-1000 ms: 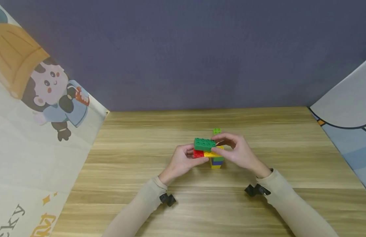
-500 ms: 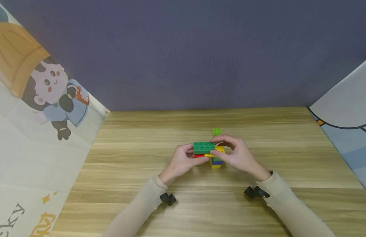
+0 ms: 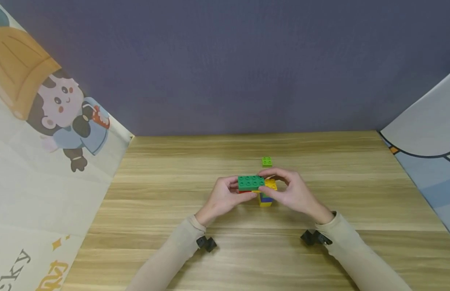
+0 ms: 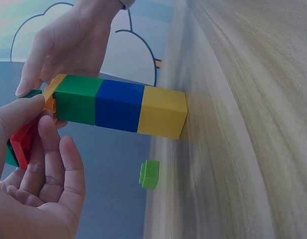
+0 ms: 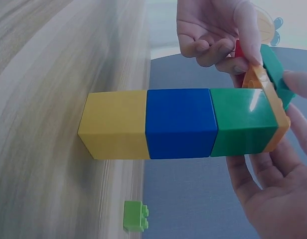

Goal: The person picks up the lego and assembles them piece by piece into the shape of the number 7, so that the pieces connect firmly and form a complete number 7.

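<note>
Right hand (image 3: 297,194) pinched green eight-stud brick (image 3: 249,183) at right end, long axis left-right; left hand (image 3: 222,198) gripped red brick (image 4: 22,144) beneath

you can pass along the table (image 3: 155,182) outside your left hand (image 3: 223,197) and right hand (image 3: 292,190); between them the tower (image 5: 181,123) blocks the way, with the lime brick (image 3: 267,162) beyond it.

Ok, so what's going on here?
A person's right hand pinches the long green brick over the red brick and yellow plate; whether it's fully seated is unclear. The left hand holds the red brick. The plate tops a yellow-blue-green tower on the table; a lime brick sits apart.
</note>
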Action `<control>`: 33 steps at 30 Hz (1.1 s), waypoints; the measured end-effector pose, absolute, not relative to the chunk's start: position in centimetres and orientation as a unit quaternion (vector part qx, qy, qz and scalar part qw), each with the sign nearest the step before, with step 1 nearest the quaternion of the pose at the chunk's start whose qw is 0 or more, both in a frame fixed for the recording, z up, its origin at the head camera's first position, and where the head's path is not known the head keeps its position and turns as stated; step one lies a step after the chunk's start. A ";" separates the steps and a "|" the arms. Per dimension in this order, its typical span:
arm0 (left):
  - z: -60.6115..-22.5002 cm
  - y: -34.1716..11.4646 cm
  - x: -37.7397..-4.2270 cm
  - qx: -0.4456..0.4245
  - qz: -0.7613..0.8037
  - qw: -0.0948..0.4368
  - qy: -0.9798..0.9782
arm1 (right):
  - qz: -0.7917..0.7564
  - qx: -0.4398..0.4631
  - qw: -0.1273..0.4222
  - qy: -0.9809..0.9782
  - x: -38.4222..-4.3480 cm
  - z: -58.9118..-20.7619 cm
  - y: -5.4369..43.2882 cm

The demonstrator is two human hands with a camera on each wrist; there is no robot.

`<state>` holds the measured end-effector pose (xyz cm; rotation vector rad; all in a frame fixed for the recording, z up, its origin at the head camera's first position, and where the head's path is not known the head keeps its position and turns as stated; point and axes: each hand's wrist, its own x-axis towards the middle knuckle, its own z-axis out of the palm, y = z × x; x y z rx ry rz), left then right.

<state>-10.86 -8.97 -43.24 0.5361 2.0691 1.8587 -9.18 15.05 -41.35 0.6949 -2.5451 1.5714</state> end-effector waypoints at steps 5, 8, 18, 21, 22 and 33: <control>-42.9 -9.1 -10.9 0.193 0.641 0.158 0.725 | 0.512 0.231 0.038 -0.827 -9.2 -41.4 15.1; -42.7 -9.2 -11.0 0.195 0.636 0.163 0.729 | 0.514 0.232 0.038 -0.825 -9.2 -41.2 15.0; -42.7 -9.6 -11.2 0.200 0.626 0.178 0.732 | 0.513 0.244 0.050 -0.822 -9.4 -41.7 15.0; -42.7 -9.6 -11.2 0.200 0.631 0.182 0.727 | 0.510 0.249 0.058 -0.821 -9.5 -41.9 15.0; -42.7 -9.6 -11.2 0.200 0.631 0.182 0.727 | 0.508 0.250 0.060 -0.822 -9.5 -42.0 15.0; -42.5 -9.4 -11.3 0.204 0.654 0.168 0.709 | 0.503 0.259 0.077 -0.821 -9.4 -41.8 15.0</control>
